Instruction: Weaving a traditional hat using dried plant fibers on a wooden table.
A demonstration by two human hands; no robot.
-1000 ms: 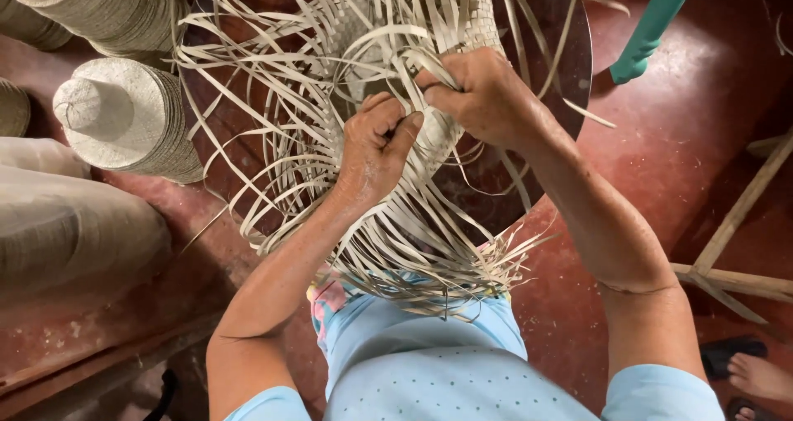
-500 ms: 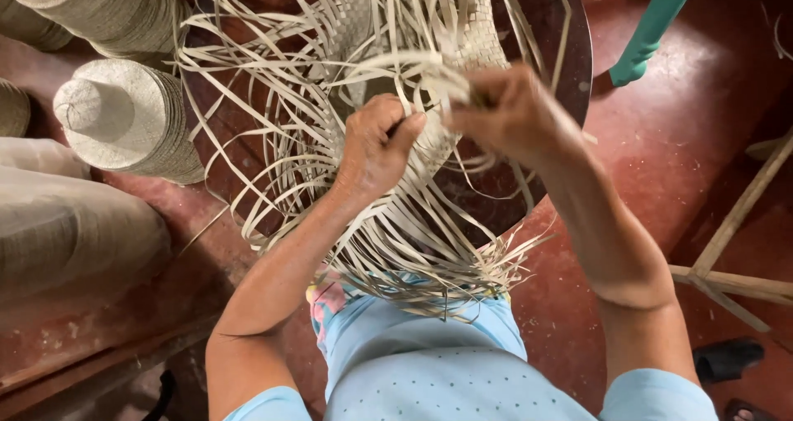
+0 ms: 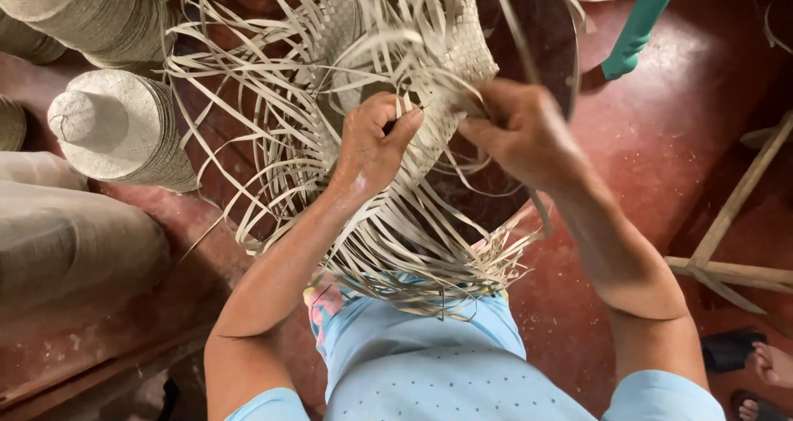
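A half-woven straw hat (image 3: 462,49) of pale flat strips rests over my lap, with many loose strips (image 3: 273,140) fanning out to the left and down. My left hand (image 3: 376,144) is closed on some strips at the hat's rim, thumb pressed against the fingers. Just right of it, my right hand (image 3: 520,132) pinches a few strips at the same edge. The two hands are almost touching. The hat sits on a dark round form (image 3: 537,57).
Stacks of finished woven hats (image 3: 116,132) stand at the left, with rolled woven material (image 3: 74,239) below them. The floor (image 3: 686,140) is red. A teal post (image 3: 640,24) rises at the upper right. Wooden sticks (image 3: 735,223) and another person's foot (image 3: 772,363) are at the right.
My right hand has lifted off the weave and shifted slightly right, pulling strips. The left hand stays in about the same place, gripping the rim.
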